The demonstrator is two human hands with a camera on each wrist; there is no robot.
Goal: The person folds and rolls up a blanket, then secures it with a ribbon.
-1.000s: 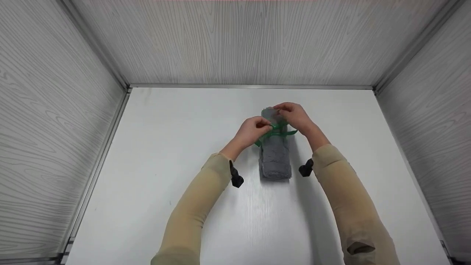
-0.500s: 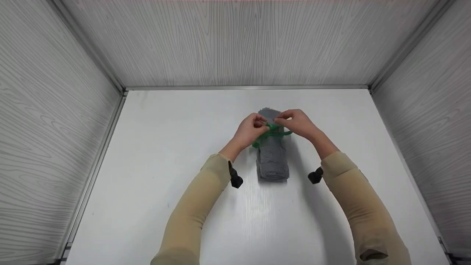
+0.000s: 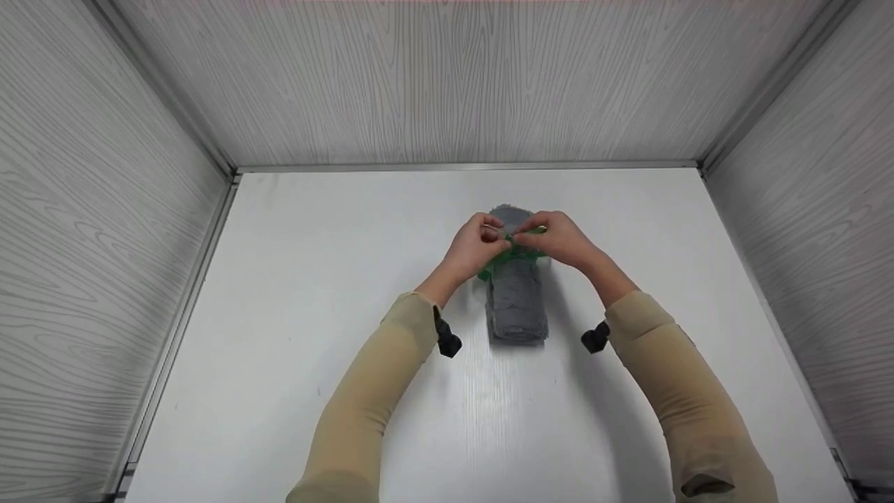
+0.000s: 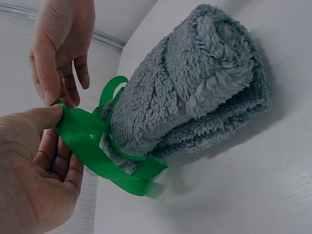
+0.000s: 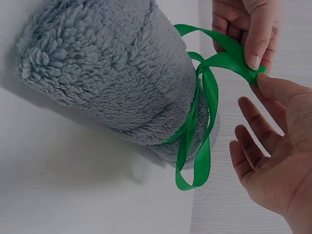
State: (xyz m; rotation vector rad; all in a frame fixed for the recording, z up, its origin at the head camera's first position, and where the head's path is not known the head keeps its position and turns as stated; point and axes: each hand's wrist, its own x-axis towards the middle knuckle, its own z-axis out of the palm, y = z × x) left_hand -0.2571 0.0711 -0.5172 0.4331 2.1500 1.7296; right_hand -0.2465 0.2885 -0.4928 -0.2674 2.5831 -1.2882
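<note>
A fluffy grey rolled towel (image 3: 517, 300) lies lengthwise on the white table, with a green ribbon (image 4: 92, 151) passing around its far part. My left hand (image 3: 469, 253) pinches the ribbon between thumb and fingers above the roll. Opposite it, my right hand (image 3: 564, 241) brings thumb and index finger together on the ribbon's folded edge, right at the left fingertips; its other fingers are spread in the right wrist view. Loops and a loose end of ribbon hang beside the roll in both wrist views. In the head view the hands cover part of the ribbon.
The white tabletop (image 3: 314, 314) is bounded by a wood-grain back panel (image 3: 447, 84) and side panels at left (image 3: 105, 244) and right (image 3: 803, 230). Black wrist mounts (image 3: 448, 341) hang below the sleeve cuffs.
My right hand has come down and inward from the far end of the roll to the ribbon at my left fingertips. The left hand keeps its pinch, nearly still.
</note>
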